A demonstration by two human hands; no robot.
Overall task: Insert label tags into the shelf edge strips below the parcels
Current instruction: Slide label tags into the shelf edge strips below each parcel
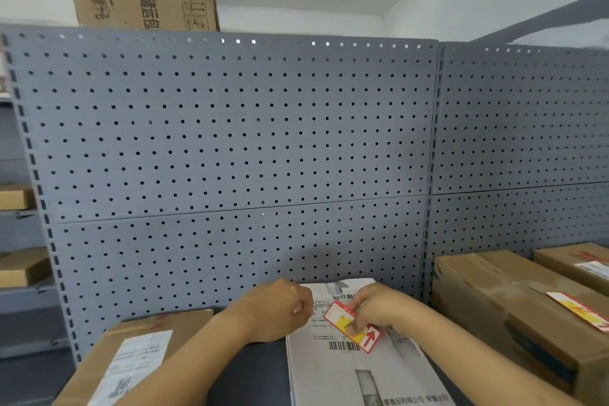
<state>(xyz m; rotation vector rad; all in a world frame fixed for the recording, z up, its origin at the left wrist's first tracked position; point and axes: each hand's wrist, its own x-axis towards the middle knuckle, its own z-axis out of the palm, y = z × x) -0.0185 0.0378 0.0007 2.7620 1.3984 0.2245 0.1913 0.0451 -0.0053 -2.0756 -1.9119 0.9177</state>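
Grey pegboard (230, 128) fills the head view behind a shelf (260, 369) loaded with parcels. A red and yellow tag (352, 326) is pinched in the right hand (375, 310), thumb pressed on its face, above a white parcel (342, 372) bearing barcodes. The left hand (280, 310) is curled loosely just beside it, and nothing can be seen gripped in it. A brown parcel (131, 356) lies to the left; another box (507, 313) to the right carries a second tag (580, 310) on top. No edge strip is visible, as it sits below the frame. Insertion is judged not yet done for this tag; whether others are fitted cannot be told.
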